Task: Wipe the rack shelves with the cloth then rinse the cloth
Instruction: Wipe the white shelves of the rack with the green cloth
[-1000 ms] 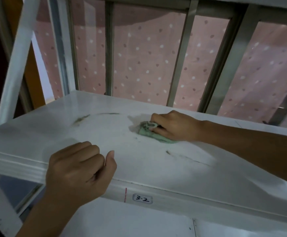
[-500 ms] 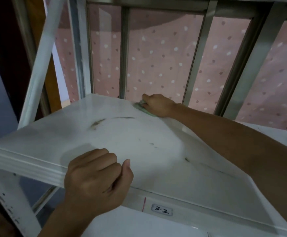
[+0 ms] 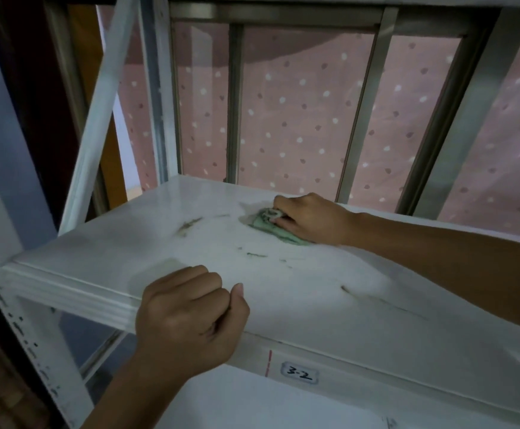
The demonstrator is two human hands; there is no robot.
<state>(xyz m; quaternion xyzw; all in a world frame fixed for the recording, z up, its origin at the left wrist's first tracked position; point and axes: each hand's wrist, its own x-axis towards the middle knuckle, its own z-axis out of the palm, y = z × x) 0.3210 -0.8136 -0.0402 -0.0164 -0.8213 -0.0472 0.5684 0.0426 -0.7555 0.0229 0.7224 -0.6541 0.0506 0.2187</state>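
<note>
Mid-wipe on the white shelf (image 3: 314, 308) of a metal rack. Right hand (image 3: 311, 219) reaching in toward back edge, approx. mid-width, grip closed over a bunched green cloth (image 3: 272, 229). Fingers curled on top and pressing it flat to the shelf, prob. so the wad stays put and takes pressure while rubbing. Cloth touching shelf, part tucked under the fingers, rest sticking out on the side toward the front edge.

Left hand (image 3: 190, 317) parked on front edge, left of centre. Grip narrow: loose fist, thumb up, nothing held as far as visible. Likely there as a brace for the long reach and to steady the rack. Cannot tell how much weight is on it.

Dirt left to do: dark streak (image 3: 189, 226) near left edge, just left of cloth; small specks (image 3: 255, 254) between the two hands; long thin mark (image 3: 350, 290) toward front edge, under right forearm. So approx. partway thru this shelf, rinse not yet started.

Writing: small white label (image 3: 299, 372) on front lip, handwritten "3-2", w/ short red vertical line (image 3: 270, 363) just left of it. Prob. a tier/bay no. No brand visible.

Behind back edge: window bars (image 3: 234, 100) and pink dotted curtain (image 3: 299, 119). Lower shelf (image 3: 252, 404) showing below. Rack post (image 3: 20, 323) at front left corner, paint chipped.
</note>
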